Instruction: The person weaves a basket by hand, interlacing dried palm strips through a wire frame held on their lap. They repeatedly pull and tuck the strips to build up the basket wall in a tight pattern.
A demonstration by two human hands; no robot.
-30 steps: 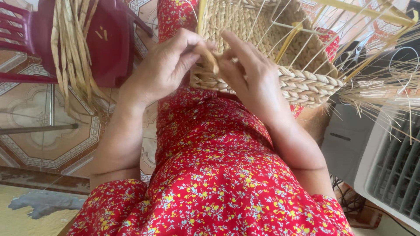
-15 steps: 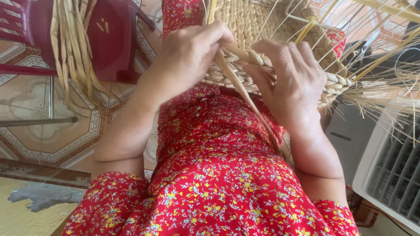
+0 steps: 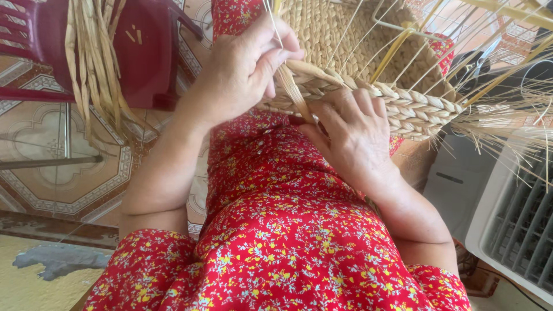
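Both hands [image 3: 247,69] [image 3: 351,135] grip woven basket [image 3: 403,103] rim

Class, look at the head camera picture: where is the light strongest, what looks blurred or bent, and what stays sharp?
Head view: daylight is strongest at the upper right, washing out the loose straw ends; the left hand, right hand and basket rim stay sharp; the red chair near the edge looks stretched by the wide lens; the dress, closest to the camera, looks slightly soft.

You are seeing bright, even daylight falling across the red floral cotton dress [image 3: 288,242]; shadows are staying soft, focus is holding sharp, and edges are bending slightly.
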